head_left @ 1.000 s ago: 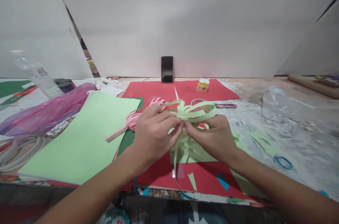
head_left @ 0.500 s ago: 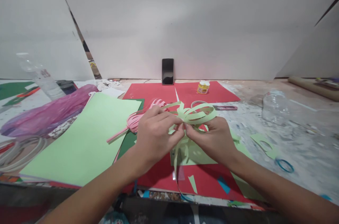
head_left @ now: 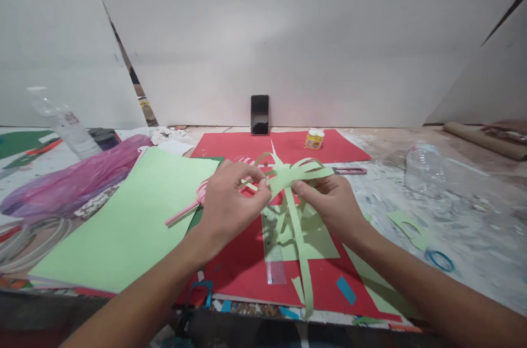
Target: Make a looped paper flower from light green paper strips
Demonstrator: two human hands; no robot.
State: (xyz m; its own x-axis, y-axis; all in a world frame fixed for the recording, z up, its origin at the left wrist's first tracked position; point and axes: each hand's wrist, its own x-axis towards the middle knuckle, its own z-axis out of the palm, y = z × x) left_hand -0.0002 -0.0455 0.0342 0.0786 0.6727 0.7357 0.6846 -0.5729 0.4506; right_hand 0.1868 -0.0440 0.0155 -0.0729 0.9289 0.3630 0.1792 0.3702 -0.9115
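Between my hands, above the red sheet, is a light green cut-paper piece (head_left: 284, 177) with a solid middle and many narrow strips. Some strips loop up and over; one long strip hangs down past the near edge of the red paper. My right hand (head_left: 335, 197) pinches it near the middle, thumb in front. At its left side my left hand (head_left: 233, 205) has thumb and index finger closed on the edge of the strips; the exact contact is partly hidden. Behind my left hand lies a pink paper-strip piece on a pink stick (head_left: 181, 213).
Red paper (head_left: 242, 276) carries a clear ruler (head_left: 275, 271) and scraps. Light green sheets (head_left: 123, 227) lie left, by a pink plastic bag (head_left: 78, 178) and a bottle (head_left: 72, 125). Behind stand a phone (head_left: 259, 115) and a yellow jar (head_left: 314, 139). A cutter (head_left: 349, 170) lies right.
The loop-like strips have opened out, and the long strip now hangs in front, facing me. My left fingers have shifted left from the middle, apart from my right thumb.
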